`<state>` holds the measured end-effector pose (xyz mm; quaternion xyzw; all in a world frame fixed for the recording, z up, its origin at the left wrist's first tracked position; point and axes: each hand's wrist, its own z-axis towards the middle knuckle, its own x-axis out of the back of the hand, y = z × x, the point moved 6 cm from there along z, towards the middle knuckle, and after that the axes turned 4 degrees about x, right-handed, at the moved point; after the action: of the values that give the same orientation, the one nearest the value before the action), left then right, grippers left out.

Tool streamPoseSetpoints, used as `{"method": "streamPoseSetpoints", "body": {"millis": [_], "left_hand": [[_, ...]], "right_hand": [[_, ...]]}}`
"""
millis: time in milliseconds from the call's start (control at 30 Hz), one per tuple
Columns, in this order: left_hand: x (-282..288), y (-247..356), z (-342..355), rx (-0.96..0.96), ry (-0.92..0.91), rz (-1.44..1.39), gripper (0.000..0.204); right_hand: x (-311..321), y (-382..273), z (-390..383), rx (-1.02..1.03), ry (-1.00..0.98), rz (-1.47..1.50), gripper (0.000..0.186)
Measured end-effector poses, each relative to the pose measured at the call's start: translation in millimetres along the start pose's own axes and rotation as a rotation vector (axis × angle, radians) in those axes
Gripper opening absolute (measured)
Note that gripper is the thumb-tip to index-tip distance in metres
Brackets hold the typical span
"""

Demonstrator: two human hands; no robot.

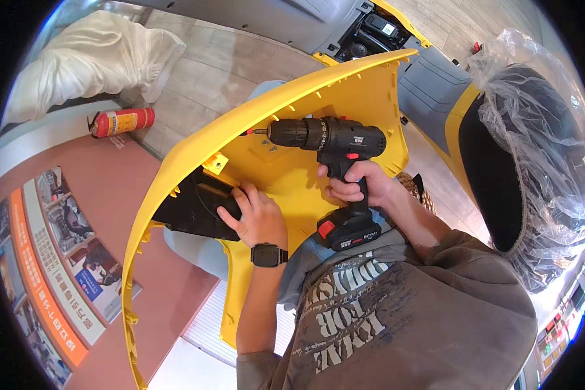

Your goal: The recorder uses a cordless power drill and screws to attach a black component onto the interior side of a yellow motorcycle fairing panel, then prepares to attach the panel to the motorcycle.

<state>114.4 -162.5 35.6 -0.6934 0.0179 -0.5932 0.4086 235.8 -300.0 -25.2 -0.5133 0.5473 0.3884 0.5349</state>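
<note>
A large curved yellow plastic panel (pixel 240 117) lies across my lap, with a black plastic piece (pixel 185 208) set into its left part. My left hand (pixel 257 221), with a dark watch (pixel 268 255) on the wrist, rests on that black piece with fingers apart and bent. My right hand (pixel 364 182) grips a black cordless drill (pixel 318 133) by its handle. The drill lies horizontal inside the yellow panel, its bit pointing left near the panel's rim. The drill's battery (pixel 348 231) hangs below my right hand.
A red fire extinguisher (pixel 127 121) and white draped material (pixel 88 62) lie at upper left, beside a printed board (pixel 110 169). Behind the panel is a gray and yellow vehicle body (pixel 429 91); at right, a black seat in clear plastic (pixel 487 169). A wood-look floor (pixel 211 78) shows between them.
</note>
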Motion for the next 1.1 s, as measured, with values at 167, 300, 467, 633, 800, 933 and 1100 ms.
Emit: {"method": "streamPoseSetpoints", "body": {"millis": [167,300,467,633,800,933,1100], "left_hand": [[-7.9,6.4,0.2,0.039,-0.046,0.004,0.017],[-10.4,5.9,-0.7,0.018,-0.053,-0.046,0.015],[-10.1,4.6,-2.7,0.001,-0.068,-0.122,0.010],[-3.5,3.0,-2.9,0.013,-0.033,-0.182,0.007],[7.8,-1.4,-9.5,0.014,0.101,-0.316,0.004],[11.2,-2.2,-17.5,-0.054,0.176,-0.337,0.003],[-1.0,7.5,-16.8,-0.069,0.046,-0.294,0.002]], "right_hand": [[-1.1,0.5,0.2,-0.007,0.000,0.016,0.048],[-1.2,1.0,1.1,-0.010,0.019,0.014,0.047],[-4.3,0.0,1.3,0.001,-0.027,0.023,0.047],[-1.5,0.0,-0.8,0.001,0.036,0.001,0.048],[-2.3,0.0,-0.6,0.009,0.019,-0.003,0.048],[-1.5,-0.5,-2.1,0.014,0.040,-0.009,0.049],[-0.7,0.0,-2.6,-0.009,0.088,-0.029,0.049]]}}
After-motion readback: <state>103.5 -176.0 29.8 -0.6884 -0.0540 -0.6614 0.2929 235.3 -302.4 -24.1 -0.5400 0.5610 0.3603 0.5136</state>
